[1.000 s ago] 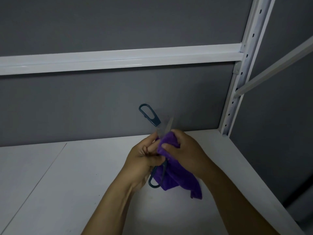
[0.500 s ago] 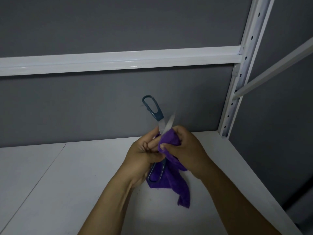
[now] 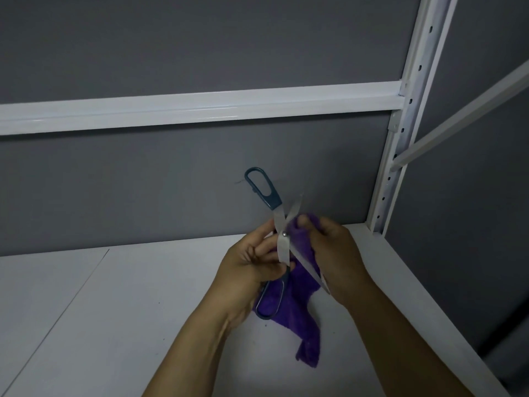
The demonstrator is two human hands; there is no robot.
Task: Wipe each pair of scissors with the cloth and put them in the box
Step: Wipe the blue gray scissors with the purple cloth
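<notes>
A pair of scissors (image 3: 279,222) with dark teal handles is spread wide open in an X above the white shelf. One handle loop points up and left, the other hangs below my left hand (image 3: 252,265), which grips the scissors near the pivot. My right hand (image 3: 332,253) holds a purple cloth (image 3: 297,293) bunched against one steel blade. The cloth's loose end dangles below the hands. No box is in view.
The white shelf board (image 3: 114,310) lies under the hands, with a seam at the left. A grey back panel, a white crossbar (image 3: 200,107) and a perforated white upright (image 3: 400,138) at the right enclose the space.
The scissors have opened wider and risen a little, so the pivot and both blades now show. The cloth has shifted along the blade and hangs longer below the hands.
</notes>
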